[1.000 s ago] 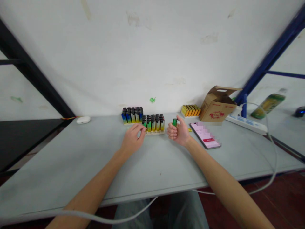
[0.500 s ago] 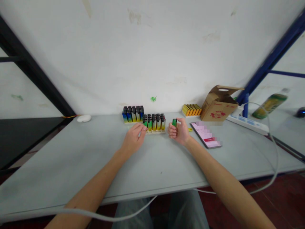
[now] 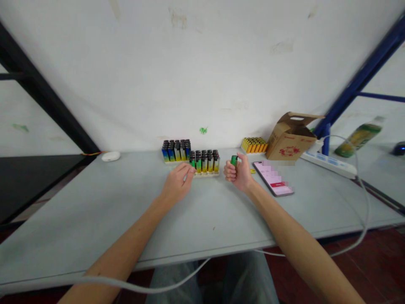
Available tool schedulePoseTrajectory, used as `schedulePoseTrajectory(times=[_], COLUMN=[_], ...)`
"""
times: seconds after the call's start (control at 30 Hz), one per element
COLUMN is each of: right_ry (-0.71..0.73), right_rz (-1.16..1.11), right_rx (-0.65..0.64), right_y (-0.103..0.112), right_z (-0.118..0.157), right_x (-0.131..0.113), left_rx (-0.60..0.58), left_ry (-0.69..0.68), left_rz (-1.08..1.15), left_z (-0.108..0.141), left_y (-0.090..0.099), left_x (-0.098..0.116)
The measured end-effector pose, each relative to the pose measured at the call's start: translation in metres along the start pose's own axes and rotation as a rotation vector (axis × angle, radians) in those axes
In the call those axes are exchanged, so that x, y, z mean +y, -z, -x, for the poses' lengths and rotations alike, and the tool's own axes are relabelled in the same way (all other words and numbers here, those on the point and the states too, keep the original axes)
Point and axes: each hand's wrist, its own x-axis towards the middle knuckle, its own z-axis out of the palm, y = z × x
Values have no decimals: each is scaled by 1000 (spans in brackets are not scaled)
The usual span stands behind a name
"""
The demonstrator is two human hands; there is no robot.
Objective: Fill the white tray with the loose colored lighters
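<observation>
My right hand is closed round a green lighter, whose top pokes out above the curled fingers. The thumb stands up beside the lighter's top. To the left, a pale tray holds rows of lighters, green at the left end and yellow with clear tops further right, all with black heads. My left hand is at the tray's left front corner, its fingers drawn together; what they grip, if anything, is hidden. Behind it stands a second group of blue and yellow lighters.
At the back right are a tray of orange lighters and an open cardboard box. A phone lies right of my right hand, near a power strip and a bottle. A white case sits far left. A white cable crosses the front.
My right thumb has risen a little off the lighter's top, and the lighter has shifted slightly to the right. My left hand stays almost where it was.
</observation>
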Motion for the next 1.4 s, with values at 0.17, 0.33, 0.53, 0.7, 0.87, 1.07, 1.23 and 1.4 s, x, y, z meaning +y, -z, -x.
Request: schedulePoseTrajectory(times=[0.17,0.33,0.53,0.7,0.87,1.07,1.23,1.4], right_ry=[-20,-29,-60,-70,-82,-87,-89,-25], right_rz=[-2,17,49,73,94,112,125,114], right_rx=[9,17,58,72,73,39,-17,-89], right_y=[-2,-8,-11,-11,-9,-8,-7,-5], right_z=[1,1,0,-1,-1,-2,-3,-1], right_x=[-3,-3,3,4,4,6,9,12], left_rx=[-10,-8,-4,5,20,11,20,17], left_ry=[-3,-15,-13,-28,-54,-62,-61,-76], left_rz=[-11,-15,-15,-19,-10,-10,1,-10], left_z=[0,1,0,0,0,0,1,1], left_y=[0,-1,1,1,0,-1,-1,-1], left_x=[0,-1,1,2,0,-1,0,0])
